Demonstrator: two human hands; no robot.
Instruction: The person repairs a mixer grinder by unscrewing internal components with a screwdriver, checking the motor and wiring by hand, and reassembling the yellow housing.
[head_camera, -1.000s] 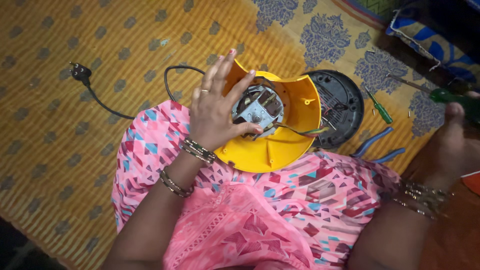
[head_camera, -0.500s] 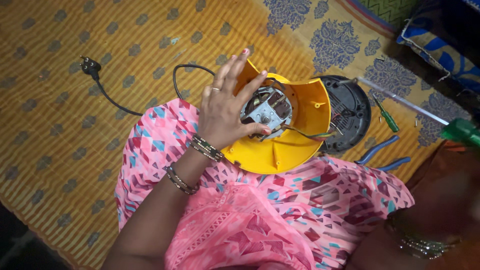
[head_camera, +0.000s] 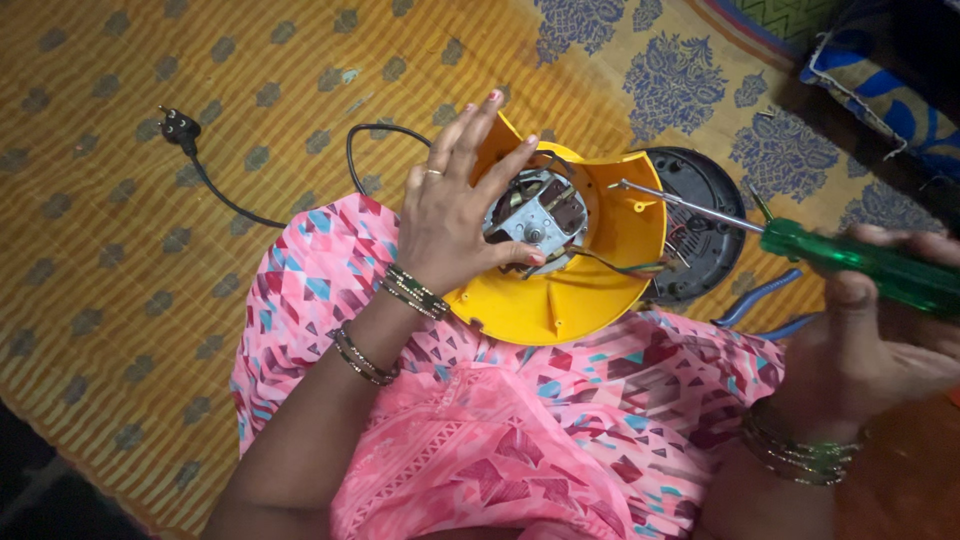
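A yellow appliance housing (head_camera: 590, 290) rests on my lap, open side up, with a grey motor (head_camera: 538, 212) and loose wires inside. My left hand (head_camera: 455, 210) lies over its left rim, thumb pressing beside the motor, fingers spread upward. My right hand (head_camera: 880, 330) grips a green-handled screwdriver (head_camera: 860, 265). The screwdriver's metal shaft points left, and its tip is at the housing's upper right rim.
A black round base plate (head_camera: 700, 220) lies just right of the housing. Blue-handled pliers (head_camera: 755, 305) sit beside it. A black cord with plug (head_camera: 180, 128) trails left over the yellow patterned mat (head_camera: 150, 300). A blue patterned cushion (head_camera: 880, 80) is at top right.
My right hand has come in from the right with the green screwdriver, bringing its tip to the housing's rim. My left hand stays on the housing.
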